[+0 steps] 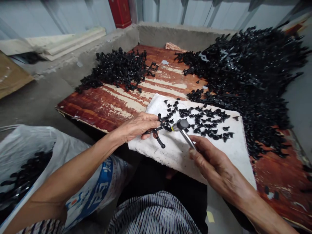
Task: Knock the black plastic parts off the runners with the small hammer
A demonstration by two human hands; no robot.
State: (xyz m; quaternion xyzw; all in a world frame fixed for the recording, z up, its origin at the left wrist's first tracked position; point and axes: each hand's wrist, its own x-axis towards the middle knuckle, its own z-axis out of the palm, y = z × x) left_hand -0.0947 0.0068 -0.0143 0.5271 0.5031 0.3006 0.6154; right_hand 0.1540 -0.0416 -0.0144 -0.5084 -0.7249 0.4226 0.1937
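My left hand (pixel 140 126) pinches a black branched plastic part (pixel 159 138) with round ends, over the left side of a white cloth-like board (pixel 168 159). In my right hand (pixel 212 162) is a small mallet (pixel 183 124) with a metal handle and a black head. The mallet head is just right of the branched part; whether they touch I cannot tell. Many small black plug-like pieces (pixel 207 122) lie scattered on the white surface behind and to the right of the mallet.
On the worn red-brown tabletop (pixel 117 104) sits a heap of black parts (pixel 117 68) at the back left. A much larger black pile (pixel 246 74) fills the right. At lower left stands an open white sack (pixel 80 143) with black parts inside. A low concrete ledge (pixel 65 65) runs behind.
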